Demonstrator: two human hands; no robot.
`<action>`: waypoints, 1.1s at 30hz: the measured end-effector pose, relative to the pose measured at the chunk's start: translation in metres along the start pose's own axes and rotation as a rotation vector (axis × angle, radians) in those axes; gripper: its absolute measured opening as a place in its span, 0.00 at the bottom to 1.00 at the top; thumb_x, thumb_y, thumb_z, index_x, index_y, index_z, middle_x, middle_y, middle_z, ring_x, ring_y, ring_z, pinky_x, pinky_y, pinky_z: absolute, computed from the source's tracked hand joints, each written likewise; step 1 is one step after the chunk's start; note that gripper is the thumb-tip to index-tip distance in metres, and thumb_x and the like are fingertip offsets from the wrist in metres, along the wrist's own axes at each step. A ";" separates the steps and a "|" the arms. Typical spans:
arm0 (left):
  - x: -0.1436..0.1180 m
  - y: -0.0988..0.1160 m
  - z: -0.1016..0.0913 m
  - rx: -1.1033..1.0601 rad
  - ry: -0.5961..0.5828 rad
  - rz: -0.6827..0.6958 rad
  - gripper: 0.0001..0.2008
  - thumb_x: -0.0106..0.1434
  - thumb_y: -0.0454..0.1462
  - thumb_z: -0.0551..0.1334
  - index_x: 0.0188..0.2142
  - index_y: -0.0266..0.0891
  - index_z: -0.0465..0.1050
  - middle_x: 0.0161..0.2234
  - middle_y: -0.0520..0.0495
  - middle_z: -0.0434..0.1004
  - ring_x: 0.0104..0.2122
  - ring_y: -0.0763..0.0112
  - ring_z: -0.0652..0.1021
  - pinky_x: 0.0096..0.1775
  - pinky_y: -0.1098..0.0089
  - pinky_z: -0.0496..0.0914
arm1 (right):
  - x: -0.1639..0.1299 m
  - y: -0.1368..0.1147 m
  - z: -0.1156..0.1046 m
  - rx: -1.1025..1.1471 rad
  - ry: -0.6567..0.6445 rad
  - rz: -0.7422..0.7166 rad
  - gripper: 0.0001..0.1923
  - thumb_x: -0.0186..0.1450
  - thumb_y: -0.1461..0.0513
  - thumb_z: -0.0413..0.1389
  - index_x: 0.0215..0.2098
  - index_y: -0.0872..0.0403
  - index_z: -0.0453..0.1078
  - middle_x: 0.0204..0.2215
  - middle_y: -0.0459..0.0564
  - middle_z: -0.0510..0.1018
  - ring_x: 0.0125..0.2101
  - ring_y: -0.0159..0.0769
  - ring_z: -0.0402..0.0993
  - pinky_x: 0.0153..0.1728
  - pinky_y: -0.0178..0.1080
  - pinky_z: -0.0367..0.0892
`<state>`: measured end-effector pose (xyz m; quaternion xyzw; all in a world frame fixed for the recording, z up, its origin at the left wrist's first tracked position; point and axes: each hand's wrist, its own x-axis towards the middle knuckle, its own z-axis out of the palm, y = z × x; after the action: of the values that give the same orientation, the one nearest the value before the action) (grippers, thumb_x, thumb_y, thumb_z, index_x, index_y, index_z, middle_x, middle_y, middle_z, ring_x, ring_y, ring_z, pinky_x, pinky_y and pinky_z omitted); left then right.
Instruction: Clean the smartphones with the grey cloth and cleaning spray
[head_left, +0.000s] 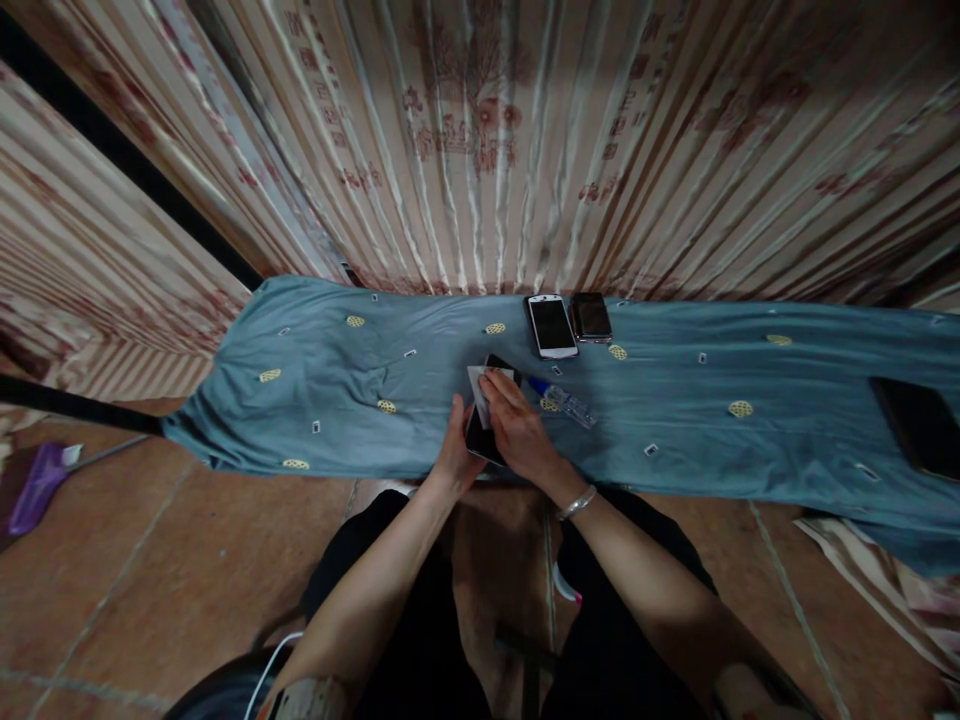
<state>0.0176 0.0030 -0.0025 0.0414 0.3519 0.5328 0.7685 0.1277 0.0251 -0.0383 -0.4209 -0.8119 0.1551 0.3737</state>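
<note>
Left hand (455, 452) clamps dark phone (480, 432) edge; right hand (517, 428) presses white wipe (480, 390) on it, near spray bottle (564, 400). Best: keep phone flat, strokes even.

Two hands are in view: the left hand (455, 452) and the right hand (517, 425), both on one dark phone (480, 435), with one white cloth (480, 385) under the right fingers. Two more phones lie beyond the hands, one white phone (552, 325) and one black phone (591, 316), touching side by side. One spray bottle (562, 399) lies just right of the right hand. One dark tablet (919, 425) sits far to the right. One bracelet (576, 502) circles the right wrist.
</note>
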 end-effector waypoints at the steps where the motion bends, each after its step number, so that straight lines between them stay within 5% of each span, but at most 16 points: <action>1: 0.001 0.001 0.000 -0.006 0.024 0.013 0.27 0.71 0.49 0.45 0.53 0.35 0.74 0.46 0.40 0.81 0.52 0.60 0.77 0.56 0.62 0.68 | -0.002 -0.004 0.001 0.003 -0.008 -0.016 0.28 0.69 0.69 0.41 0.67 0.58 0.56 0.65 0.60 0.63 0.67 0.42 0.53 0.66 0.54 0.57; 7: 0.007 0.005 -0.003 -0.022 0.144 0.096 0.27 0.69 0.53 0.49 0.48 0.36 0.76 0.41 0.41 0.82 0.45 0.63 0.81 0.50 0.66 0.72 | -0.010 -0.026 0.006 0.024 -0.081 -0.075 0.28 0.70 0.69 0.41 0.68 0.58 0.55 0.64 0.61 0.64 0.67 0.42 0.53 0.65 0.53 0.58; 13: 0.005 0.009 -0.010 0.017 0.056 0.019 0.37 0.64 0.61 0.45 0.47 0.34 0.77 0.37 0.38 0.82 0.41 0.61 0.82 0.46 0.67 0.74 | -0.015 -0.038 0.012 0.053 -0.065 -0.143 0.27 0.70 0.69 0.42 0.68 0.55 0.55 0.63 0.58 0.66 0.66 0.40 0.56 0.65 0.50 0.60; 22: 0.007 0.024 -0.003 -0.030 0.079 0.076 0.42 0.65 0.62 0.40 0.39 0.28 0.79 0.32 0.35 0.82 0.37 0.59 0.82 0.45 0.63 0.75 | -0.011 -0.037 0.017 0.014 -0.006 -0.187 0.26 0.70 0.69 0.42 0.65 0.56 0.61 0.60 0.58 0.70 0.64 0.39 0.60 0.63 0.48 0.63; 33: 0.003 0.038 -0.010 -0.076 0.009 0.216 0.30 0.69 0.52 0.46 0.35 0.31 0.78 0.31 0.38 0.82 0.43 0.58 0.81 0.50 0.61 0.73 | -0.012 -0.025 0.012 0.012 0.014 -0.164 0.26 0.69 0.71 0.41 0.63 0.57 0.63 0.59 0.59 0.71 0.63 0.40 0.62 0.63 0.48 0.64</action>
<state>-0.0177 0.0184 0.0051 0.0472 0.3284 0.6257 0.7060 0.1091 0.0013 -0.0386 -0.3517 -0.8401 0.1258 0.3933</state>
